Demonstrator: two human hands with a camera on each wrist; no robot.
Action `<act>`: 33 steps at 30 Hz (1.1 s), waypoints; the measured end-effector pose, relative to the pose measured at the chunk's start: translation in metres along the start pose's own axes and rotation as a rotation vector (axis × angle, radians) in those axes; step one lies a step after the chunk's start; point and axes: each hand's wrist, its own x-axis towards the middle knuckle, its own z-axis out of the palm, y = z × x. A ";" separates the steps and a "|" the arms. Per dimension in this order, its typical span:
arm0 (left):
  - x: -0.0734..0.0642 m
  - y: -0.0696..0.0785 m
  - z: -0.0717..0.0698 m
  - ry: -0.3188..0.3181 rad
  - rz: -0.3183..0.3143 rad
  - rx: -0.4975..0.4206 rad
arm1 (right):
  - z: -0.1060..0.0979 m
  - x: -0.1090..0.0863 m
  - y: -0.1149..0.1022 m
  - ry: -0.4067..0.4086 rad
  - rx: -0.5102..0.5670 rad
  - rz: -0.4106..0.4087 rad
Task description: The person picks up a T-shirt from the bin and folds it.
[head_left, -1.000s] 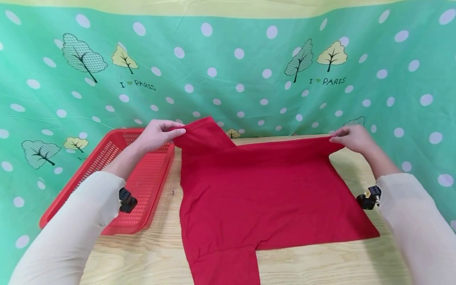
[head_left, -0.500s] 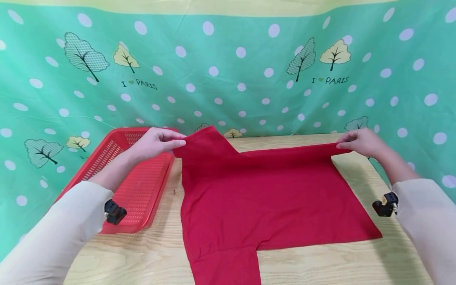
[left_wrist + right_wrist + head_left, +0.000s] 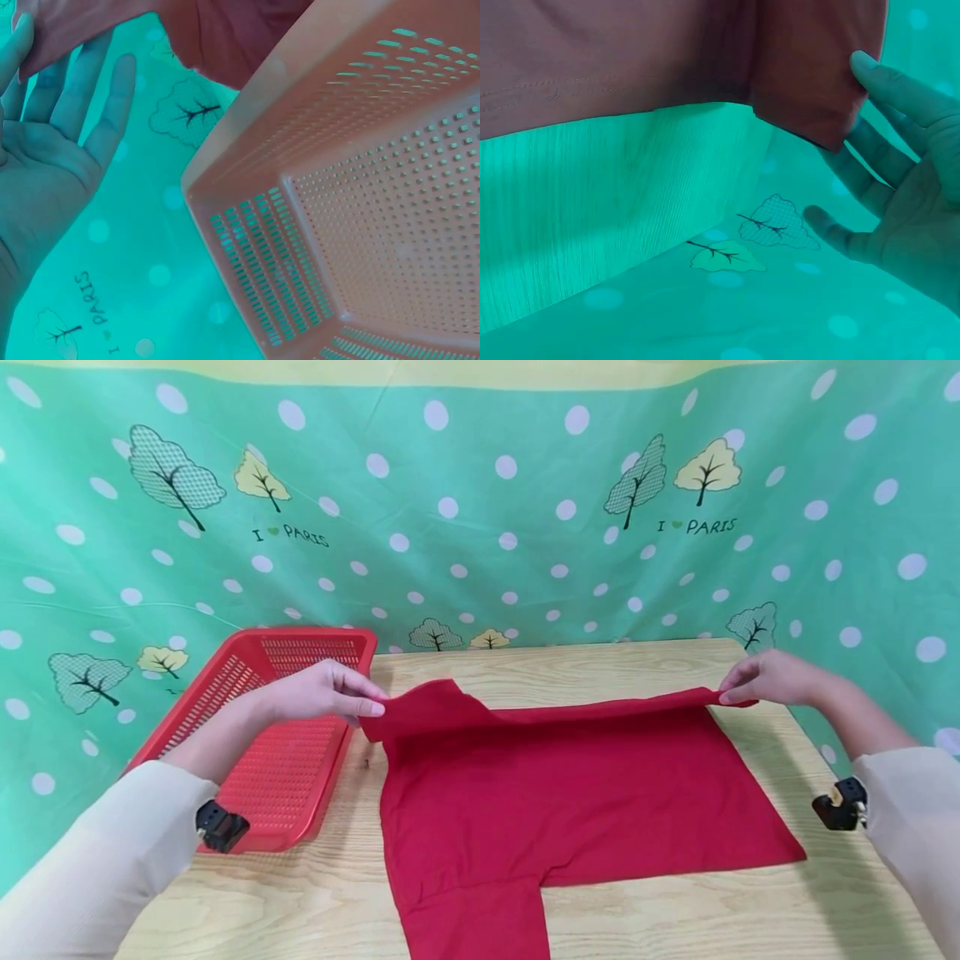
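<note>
A red T-shirt lies sideways over the wooden table, one sleeve pointing toward me and its far edge lifted. With thumb and fingers my left hand pinches the lifted edge at the sleeve end, close beside the basket. My right hand pinches the same edge at the hem corner on the far right. In the left wrist view the thumb of the left hand lies over the cloth. The right wrist view has the hem hanging from the right hand, its lower fingers spread.
A red perforated plastic basket stands at the left of the table, under my left forearm. Behind the table hangs a green dotted curtain with printed trees. Black wrist cameras sit at both sleeve cuffs.
Both hands have come down and nearer to me, bringing the lifted shirt edge lower over the rest of the shirt. The right hand has also shifted right. More bare table shows behind the edge.
</note>
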 end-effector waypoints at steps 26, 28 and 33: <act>0.008 -0.004 0.075 -0.352 0.003 0.038 | 0.035 -0.003 0.017 -0.262 0.083 -0.051; 0.009 -0.007 0.084 -0.376 0.012 0.053 | 0.039 -0.003 0.019 -0.275 0.089 -0.048; 0.009 -0.009 0.104 -0.429 -0.045 0.084 | 0.047 -0.003 0.022 -0.330 0.122 -0.052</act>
